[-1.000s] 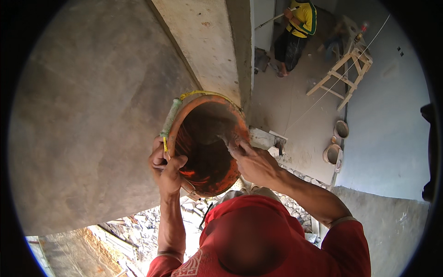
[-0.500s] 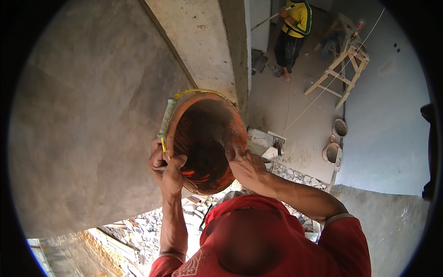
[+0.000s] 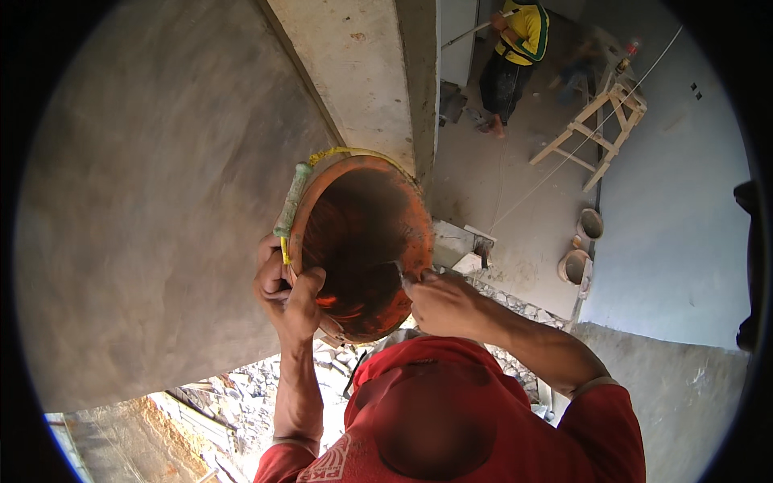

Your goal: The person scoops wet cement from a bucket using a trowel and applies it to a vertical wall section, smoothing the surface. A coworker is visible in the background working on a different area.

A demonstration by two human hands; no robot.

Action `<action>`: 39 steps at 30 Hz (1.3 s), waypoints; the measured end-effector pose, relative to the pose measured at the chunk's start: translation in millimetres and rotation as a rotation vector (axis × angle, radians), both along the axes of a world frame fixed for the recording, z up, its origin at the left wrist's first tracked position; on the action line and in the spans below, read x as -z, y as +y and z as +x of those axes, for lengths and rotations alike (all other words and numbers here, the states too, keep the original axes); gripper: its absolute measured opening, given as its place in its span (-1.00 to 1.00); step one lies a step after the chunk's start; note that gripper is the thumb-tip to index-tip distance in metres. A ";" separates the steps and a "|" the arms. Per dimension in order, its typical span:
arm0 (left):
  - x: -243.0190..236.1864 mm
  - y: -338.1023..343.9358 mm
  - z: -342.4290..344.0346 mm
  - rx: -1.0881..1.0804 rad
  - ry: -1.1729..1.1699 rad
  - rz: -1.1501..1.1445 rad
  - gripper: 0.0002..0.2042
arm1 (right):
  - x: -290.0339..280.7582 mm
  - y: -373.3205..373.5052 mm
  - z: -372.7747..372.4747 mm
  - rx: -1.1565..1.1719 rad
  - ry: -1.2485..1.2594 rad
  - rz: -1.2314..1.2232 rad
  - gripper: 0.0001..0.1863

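Observation:
An orange bucket (image 3: 364,167) hangs tilted in front of me, its mouth facing up toward me and its inside dark and smeared with residue. My left hand (image 3: 291,294) grips the left rim, thumb over the edge and fingers around the outside. Just above those fingers, a pale green grip (image 3: 292,200) on the yellow bail lies against the rim. My right hand (image 3: 448,302) is closed at the lower right of the mouth. A small light edge shows by its fingertips inside the bucket, but what it belongs to is hidden.
A grey plastered wall (image 3: 169,209) rises close on the left, beside a concrete column (image 3: 354,76). Broken rubble (image 3: 250,394) lies below. Farther off stand a person in yellow (image 3: 515,48), a wooden trestle (image 3: 600,133) and two small buckets (image 3: 575,267) along the right wall.
My right hand has shifted down and slightly right along the bucket's mouth, its fingers now less deep inside. My left hand keeps its hold on the rim.

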State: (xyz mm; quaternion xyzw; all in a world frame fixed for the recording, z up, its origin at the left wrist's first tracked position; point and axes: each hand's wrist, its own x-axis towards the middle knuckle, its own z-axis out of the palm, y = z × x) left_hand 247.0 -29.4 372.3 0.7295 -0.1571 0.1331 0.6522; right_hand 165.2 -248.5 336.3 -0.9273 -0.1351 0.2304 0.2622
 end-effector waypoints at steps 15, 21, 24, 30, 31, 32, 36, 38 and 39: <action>-7.8 1.9 0.9 0.067 -0.076 0.067 -0.86 | -25.8 -46.5 12.7 0.096 -0.060 0.111 -0.77; -20.0 1.2 4.5 0.268 -0.128 0.025 -0.84 | -37.6 -61.9 57.6 0.157 0.280 0.240 -0.65; -22.0 1.2 7.0 0.366 -0.054 -0.111 -0.81 | -37.4 -64.9 47.4 0.207 0.518 0.390 -0.58; -16.4 10.6 3.7 0.330 0.041 -0.207 -0.72 | -11.9 -62.2 21.9 0.203 0.590 0.710 -0.60; -16.6 12.8 3.2 0.336 0.044 -0.243 -0.67 | -7.8 -60.3 21.4 0.094 0.593 0.786 -0.61; -18.6 15.3 5.6 0.340 0.017 -0.258 -0.60 | -4.1 -57.7 19.1 0.112 0.623 0.823 -0.63; -24.1 16.9 -1.4 0.237 0.120 -0.431 -0.73 | 2.4 -39.0 7.3 0.189 0.711 1.102 -0.63; -23.5 15.0 -5.0 0.215 0.112 -0.447 -0.70 | 0.6 -31.3 4.0 0.238 0.758 1.228 -0.59; -22.7 14.6 -5.5 0.198 0.105 -0.467 -0.69 | -2.1 -30.2 2.7 0.262 0.759 1.255 -0.53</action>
